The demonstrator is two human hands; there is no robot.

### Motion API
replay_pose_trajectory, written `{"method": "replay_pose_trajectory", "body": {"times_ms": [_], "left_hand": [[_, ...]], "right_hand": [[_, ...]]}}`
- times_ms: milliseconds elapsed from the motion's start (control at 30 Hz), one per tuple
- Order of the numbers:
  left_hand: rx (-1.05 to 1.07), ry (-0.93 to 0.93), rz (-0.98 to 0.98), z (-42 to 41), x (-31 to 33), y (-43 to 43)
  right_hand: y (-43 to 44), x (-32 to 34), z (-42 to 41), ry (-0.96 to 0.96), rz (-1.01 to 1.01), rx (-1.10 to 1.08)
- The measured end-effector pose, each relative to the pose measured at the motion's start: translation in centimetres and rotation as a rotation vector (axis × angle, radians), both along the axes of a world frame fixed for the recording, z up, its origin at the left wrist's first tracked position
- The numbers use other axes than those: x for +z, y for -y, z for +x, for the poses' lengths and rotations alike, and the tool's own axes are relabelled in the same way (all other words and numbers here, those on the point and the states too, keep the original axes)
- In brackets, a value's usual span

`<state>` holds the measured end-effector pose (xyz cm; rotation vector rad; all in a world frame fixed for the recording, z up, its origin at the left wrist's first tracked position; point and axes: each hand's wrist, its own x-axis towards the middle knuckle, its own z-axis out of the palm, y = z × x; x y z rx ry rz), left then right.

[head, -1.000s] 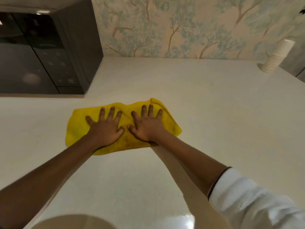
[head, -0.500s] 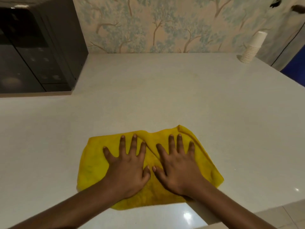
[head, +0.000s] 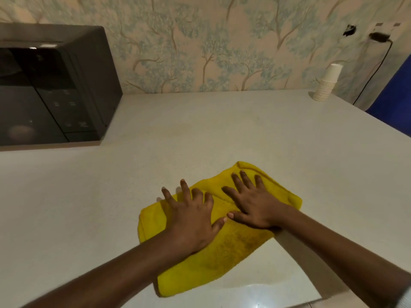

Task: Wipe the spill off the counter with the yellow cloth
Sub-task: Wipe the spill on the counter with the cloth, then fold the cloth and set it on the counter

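The yellow cloth point(head: 222, 258) lies bunched and slanted on the white counter point(head: 222, 130), near its front edge. Both hands press down on it side by side. My left hand point(head: 191, 218) rests on the cloth's left half with fingers spread and slightly bent, its fingertips reaching past the far edge onto the counter. My right hand point(head: 255, 203) lies flat on the far right part, fingers apart. A darker damp patch shows on the cloth in front of the hands. A faint brownish mark point(head: 184, 126) sits on the counter farther back.
A black microwave point(head: 55, 85) stands at the back left. A stack of white paper cups point(head: 327, 85) is at the back right corner, beside a black cable point(head: 375, 70) and a blue object point(head: 395, 101). The counter's front edge runs just below the cloth.
Both hands have slid the cloth toward me, then a little to the right. The cloth has turned and bunched up, and my left fingers now bend over its far edge.
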<state>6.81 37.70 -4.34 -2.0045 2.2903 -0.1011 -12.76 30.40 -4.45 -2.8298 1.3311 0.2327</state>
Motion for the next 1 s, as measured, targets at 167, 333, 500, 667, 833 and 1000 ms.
{"method": "replay_pose_trajectory", "body": {"times_ms": [167, 333, 500, 667, 833, 1000], "left_hand": [[0.097, -0.062, -0.046, 2.8, 2.0, 3.0], [0.342, -0.342, 0.029, 5.1, 2.1, 5.8], [0.427, -0.420, 0.145, 6.2, 2.4, 7.3], [0.376, -0.491, 0.205, 6.8, 2.2, 7.9], [0.380, -0.625, 0.291, 7.5, 2.4, 8.2], [0.413, -0.945, 0.369, 7.8, 2.4, 8.6]], "right_hand": [[5.8, 0.7, 4.1, -0.043, -0.010, 0.268], [6.9, 1.9, 5.7, 0.116, -0.094, 0.154], [0.7, 2.7, 3.5, 0.306, -0.310, -0.581], [-4.7, 2.7, 1.9, 0.136, -0.091, -0.713], [-4.6, 1.8, 3.4, 0.364, 0.119, -0.717], [-4.2, 1.8, 3.6, 0.840, 0.142, -0.763]]}}
